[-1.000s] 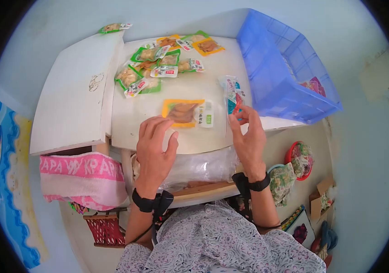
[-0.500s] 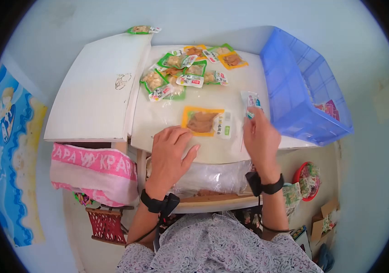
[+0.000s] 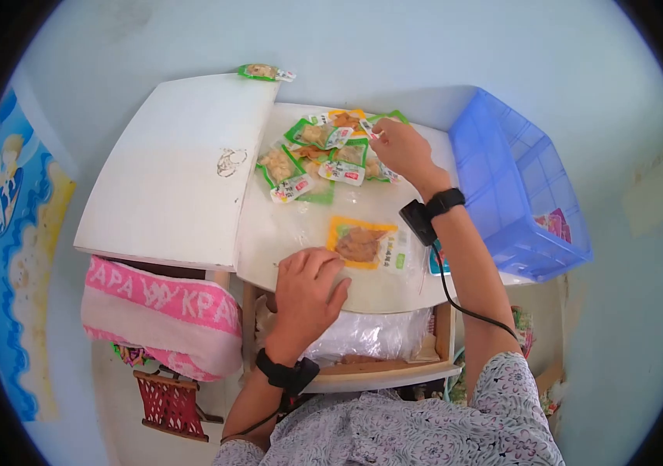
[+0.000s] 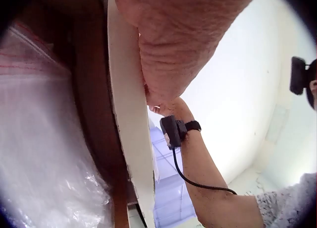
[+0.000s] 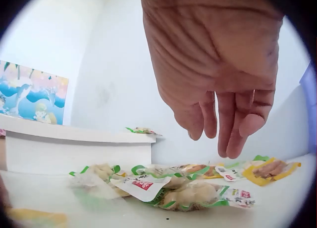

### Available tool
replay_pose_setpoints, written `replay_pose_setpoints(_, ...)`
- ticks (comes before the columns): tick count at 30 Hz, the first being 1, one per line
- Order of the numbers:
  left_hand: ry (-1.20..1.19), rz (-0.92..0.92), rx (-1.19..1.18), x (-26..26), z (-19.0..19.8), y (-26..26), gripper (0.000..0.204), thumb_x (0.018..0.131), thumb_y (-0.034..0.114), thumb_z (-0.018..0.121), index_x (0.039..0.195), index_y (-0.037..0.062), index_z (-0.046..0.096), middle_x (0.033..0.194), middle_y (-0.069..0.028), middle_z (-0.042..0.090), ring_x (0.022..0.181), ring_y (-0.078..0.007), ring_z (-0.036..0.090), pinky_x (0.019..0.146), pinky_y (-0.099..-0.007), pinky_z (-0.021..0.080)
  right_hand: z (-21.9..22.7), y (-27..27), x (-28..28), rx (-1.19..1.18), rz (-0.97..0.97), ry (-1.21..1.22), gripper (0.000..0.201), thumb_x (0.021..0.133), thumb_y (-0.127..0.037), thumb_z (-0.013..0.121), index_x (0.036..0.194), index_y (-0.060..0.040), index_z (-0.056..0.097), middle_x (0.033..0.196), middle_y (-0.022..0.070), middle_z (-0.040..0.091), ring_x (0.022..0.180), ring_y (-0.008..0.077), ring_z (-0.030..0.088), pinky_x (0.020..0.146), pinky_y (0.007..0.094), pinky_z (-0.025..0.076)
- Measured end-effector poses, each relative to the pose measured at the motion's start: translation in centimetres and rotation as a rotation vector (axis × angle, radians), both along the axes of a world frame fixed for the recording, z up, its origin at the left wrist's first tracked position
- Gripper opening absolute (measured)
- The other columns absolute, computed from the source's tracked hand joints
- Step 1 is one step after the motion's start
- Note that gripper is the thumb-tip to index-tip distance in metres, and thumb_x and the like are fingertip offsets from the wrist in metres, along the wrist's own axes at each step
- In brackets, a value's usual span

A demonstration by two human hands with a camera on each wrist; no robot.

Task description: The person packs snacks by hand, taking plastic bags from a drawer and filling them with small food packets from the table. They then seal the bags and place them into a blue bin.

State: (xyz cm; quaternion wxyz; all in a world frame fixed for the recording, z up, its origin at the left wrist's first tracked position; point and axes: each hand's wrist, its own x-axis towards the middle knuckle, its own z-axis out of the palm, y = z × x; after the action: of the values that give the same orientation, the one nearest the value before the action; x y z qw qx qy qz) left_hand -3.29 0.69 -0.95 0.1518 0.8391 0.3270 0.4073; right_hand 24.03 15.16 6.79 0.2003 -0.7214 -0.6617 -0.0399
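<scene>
My left hand [image 3: 308, 299] rests at the table's front edge, fingers loosely bent, beside a yellow-edged snack packet [image 3: 359, 244] lying flat. My right hand [image 3: 403, 149] reaches over the back right of the pile of green and yellow packets [image 3: 347, 151]. In the right wrist view the right hand [image 5: 218, 74] hangs above the packets with fingers pointing down and nothing held; a yellow packet [image 5: 271, 170] lies below and to its right. A blue-green packet [image 3: 435, 259] is partly hidden under the right forearm.
A blue crate [image 3: 494, 171] with pink packets stands at the right. To the left is a raised white cabinet top [image 3: 168, 163] with one green packet [image 3: 263, 72] at its back. Below the tabletop, an open drawer [image 3: 370, 379] holds clear plastic; a pink towel [image 3: 162, 314] hangs at left.
My right hand has left the blue-green packet and moved up and left to the pile at the back. The left hand stays near the yellow-edged packet. The head view has shifted.
</scene>
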Motion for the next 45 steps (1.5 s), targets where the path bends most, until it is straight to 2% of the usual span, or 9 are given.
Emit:
replay_pose_setpoints(8,-0.025,-0.01,-0.015,-0.1,-0.3,0.3,0.032,0.079,0.016,0.078,0.109,0.006,0.069,0.114,-0.0072,0.065,0.113,-0.0293,0.06,0.098,-0.0441,0.043,-2.0,5.0,-4.3,-0.011,-0.066,-0.084,0.038,0.091,-0.035,0.065,0.117,-0.0086,0.068,0.107,0.0173,0.073,0.114,0.0352,0.065,0.09,0.0476,0.053)
replay_pose_setpoints(11,-0.034,-0.007,-0.017,-0.1,-0.4,0.5,0.033,0.079,0.015,0.078,0.109,0.0056,0.07,0.114,-0.0072,0.066,0.114,-0.0288,0.06,0.098,-0.044,0.042,-2.9,5.5,-5.3,0.465,0.228,-0.375,0.036,0.089,-0.035,0.067,0.114,-0.0092,0.07,0.116,0.0153,0.071,0.121,0.032,0.062,0.094,0.0484,0.052)
replay_pose_setpoints(14,-0.03,-0.015,-0.032,-0.1,-0.3,0.4,0.033,0.08,0.015,0.077,0.11,0.005,0.07,0.114,-0.007,0.066,0.115,-0.0284,0.06,0.098,-0.0436,0.042,-3.5,6.2,-6.8,0.158,0.629,-0.202,0.036,0.087,-0.033,0.07,0.112,-0.0079,0.072,0.12,0.0152,0.069,0.118,0.0322,0.063,0.094,0.0473,0.053)
replay_pose_setpoints(17,-0.031,-0.018,-0.029,-0.1,-0.1,0.5,0.033,0.08,0.015,0.077,0.11,0.0045,0.069,0.114,-0.007,0.065,0.115,-0.0283,0.06,0.099,-0.0434,0.043,-2.5,4.9,-8.4,-0.185,0.47,-0.073,0.03,0.087,-0.028,0.072,0.106,-0.0051,0.068,0.106,0.0155,0.068,0.108,0.036,0.065,0.089,0.0457,0.053)
replay_pose_setpoints(26,-0.048,-0.022,-0.003,-0.1,-0.4,0.5,0.032,0.08,0.015,0.077,0.109,0.0035,0.069,0.113,-0.0074,0.065,0.114,-0.0289,0.06,0.098,-0.0433,0.043,-3.2,3.7,-8.0,-0.202,0.254,-0.25,0.014,0.082,-0.011,0.062,0.084,-0.001,0.071,0.089,0.0174,0.069,0.098,0.0383,0.068,0.083,0.0502,0.054)
replay_pose_setpoints(32,-0.031,-0.008,0.034,0.0,-0.4,0.3,0.032,0.08,0.014,0.077,0.109,0.0045,0.068,0.112,-0.0081,0.065,0.111,-0.0301,0.06,0.096,-0.0436,0.044,-1.4,1.0,-7.4,0.309,0.301,-0.427,0.012,0.084,-0.008,0.063,0.083,-0.0005,0.072,0.095,0.0177,0.073,0.091,0.0347,0.068,0.078,0.0449,0.054)
replay_pose_setpoints(35,-0.031,-0.003,0.043,0.2,-0.4,0.1,0.031,0.08,0.015,0.077,0.109,0.0055,0.069,0.113,-0.0084,0.065,0.111,-0.0306,0.061,0.095,-0.0432,0.044,0.3,-0.6,-6.6,0.542,0.363,0.095,0.016,0.091,-0.013,0.067,0.085,0.0004,0.072,0.09,0.011,0.072,0.082,0.0206,0.065,0.074,0.0356,0.051)
replay_pose_setpoints(38,-0.02,0.01,0.043,0.2,-0.3,-0.1,0.03,0.08,0.014,0.076,0.108,0.0057,0.069,0.114,-0.0087,0.066,0.112,-0.0312,0.061,0.096,-0.0433,0.045,3.2,-3.7,-5.0,0.175,0.355,0.865,0.021,0.098,-0.02,0.068,0.092,0.0,0.07,0.088,-0.0002,0.067,0.081,0.0071,0.057,0.074,0.0263,0.046)
replay_pose_setpoints(45,-0.322,0.045,-0.016,0.2,1.1,-1.5,0.027,0.085,0.007,0.072,0.111,0.0026,0.068,0.114,-0.0145,0.067,0.109,-0.0342,0.063,0.096,-0.0437,0.048,3.6,-17.1,-4.2,0.126,0.333,1.283,0.019,0.104,-0.02,0.064,0.103,-0.0016,0.069,0.087,-0.0072,0.061,0.082,0.0023,0.053,0.073,0.0222,0.044)
